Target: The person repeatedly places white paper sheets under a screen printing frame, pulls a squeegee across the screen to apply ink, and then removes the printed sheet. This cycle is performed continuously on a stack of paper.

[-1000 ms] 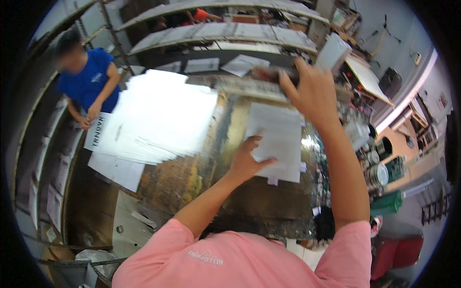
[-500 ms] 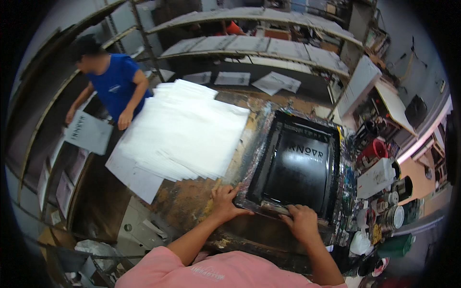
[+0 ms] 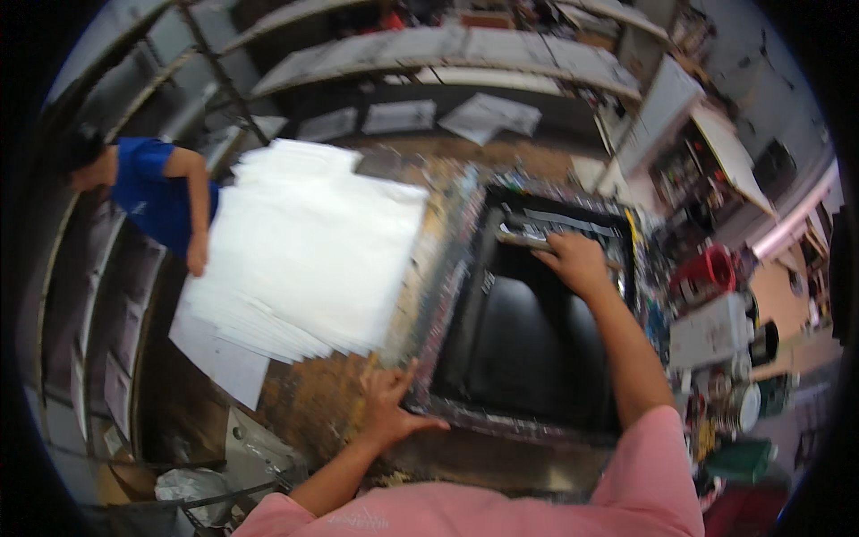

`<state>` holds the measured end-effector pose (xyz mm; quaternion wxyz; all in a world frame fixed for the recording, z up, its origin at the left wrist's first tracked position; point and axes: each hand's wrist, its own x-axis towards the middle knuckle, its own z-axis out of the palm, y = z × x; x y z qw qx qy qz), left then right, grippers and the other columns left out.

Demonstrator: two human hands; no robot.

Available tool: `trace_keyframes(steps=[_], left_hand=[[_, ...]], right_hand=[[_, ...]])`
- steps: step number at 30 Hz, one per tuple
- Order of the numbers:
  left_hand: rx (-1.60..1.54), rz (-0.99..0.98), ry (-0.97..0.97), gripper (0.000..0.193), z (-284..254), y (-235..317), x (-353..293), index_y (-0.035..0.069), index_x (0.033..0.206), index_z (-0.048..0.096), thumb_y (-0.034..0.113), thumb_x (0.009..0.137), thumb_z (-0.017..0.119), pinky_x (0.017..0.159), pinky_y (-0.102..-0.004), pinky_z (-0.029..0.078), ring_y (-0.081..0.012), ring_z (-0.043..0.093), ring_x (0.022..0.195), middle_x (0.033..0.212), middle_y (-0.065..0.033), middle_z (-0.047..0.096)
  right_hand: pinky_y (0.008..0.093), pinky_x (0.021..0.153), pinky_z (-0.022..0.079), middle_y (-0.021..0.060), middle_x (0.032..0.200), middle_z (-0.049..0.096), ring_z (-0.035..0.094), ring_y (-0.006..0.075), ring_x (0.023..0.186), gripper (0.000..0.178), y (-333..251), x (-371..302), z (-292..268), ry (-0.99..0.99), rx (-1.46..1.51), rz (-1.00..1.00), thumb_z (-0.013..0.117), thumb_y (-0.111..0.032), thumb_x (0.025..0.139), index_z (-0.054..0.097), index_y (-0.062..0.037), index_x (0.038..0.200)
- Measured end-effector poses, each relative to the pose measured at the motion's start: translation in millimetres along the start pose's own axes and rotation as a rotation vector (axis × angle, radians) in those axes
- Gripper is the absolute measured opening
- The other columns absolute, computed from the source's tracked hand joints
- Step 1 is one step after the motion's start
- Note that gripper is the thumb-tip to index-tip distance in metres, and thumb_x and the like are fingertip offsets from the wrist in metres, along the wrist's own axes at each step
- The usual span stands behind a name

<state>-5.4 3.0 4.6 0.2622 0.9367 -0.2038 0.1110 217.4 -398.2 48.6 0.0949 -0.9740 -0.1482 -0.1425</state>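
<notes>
A screen printing frame lies on the worktable, its mesh dark and glossy with black ink. Over the far part of the mesh, my right hand is closed around a squeegee, whose edge meets a band of wet ink. My left hand is at the frame's near left corner, thumb stretched along the near edge and fingers spread apart. To the left of the frame rests a large, fanned stack of white sheets.
A co-worker in a blue shirt leans toward the racks at left. More racks with sheets span the back. Along the right stand a red container, a white jug, a green bottle and several cans.
My right hand has carried the squeegee from the frame's near edge to its far end. Lettering seen on the mesh earlier is mostly dark now. The co-worker has bent further left.
</notes>
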Motion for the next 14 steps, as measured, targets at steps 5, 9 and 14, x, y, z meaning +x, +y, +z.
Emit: trace_keyframes(steps=[5, 9, 14], left_hand=[[-0.135, -0.023, -0.003, 0.129, -6.5, 1.2, 7.6, 0.002, 0.158, 0.052, 0.080, 0.061, 0.086, 0.090, -0.0422, 0.040, -0.0262, 0.055, 0.077, 0.080, -0.0092, 0.054], [-0.137, 0.024, 0.059, 0.126, -3.0, -0.6, -1.8, 0.001, 0.159, 0.051, 0.081, 0.067, 0.083, 0.085, -0.0395, 0.041, -0.0278, 0.053, 0.074, 0.077, -0.0102, 0.051], [-0.067, 0.037, 0.082, 0.127, 8.6, -3.2, -5.8, 0.000, 0.161, 0.046, 0.080, 0.070, 0.082, 0.085, -0.0421, 0.040, -0.0273, 0.053, 0.075, 0.077, -0.0118, 0.054]], right_hand=[[0.0556, 0.081, 0.052, 0.0207, 0.093, 0.073, 0.070, 0.0445, 0.093, 0.042, 38.8, 45.6, -22.3, -0.056, 0.104, -0.001, 0.071, -0.050, 0.096, 0.072, -0.0081, 0.099], [0.0536, 0.079, 0.055, 0.0146, 0.095, 0.070, 0.070, 0.0388, 0.091, 0.040, 22.3, 10.3, 5.6, 0.034, -0.061, -0.010, 0.074, -0.050, 0.093, 0.070, -0.0105, 0.100], [0.0533, 0.090, 0.056, 0.0167, 0.107, 0.073, 0.072, 0.0382, 0.104, 0.045, -40.4, -70.1, -17.7, -0.044, -0.084, 0.104, 0.082, -0.048, 0.087, 0.073, -0.0114, 0.110]])
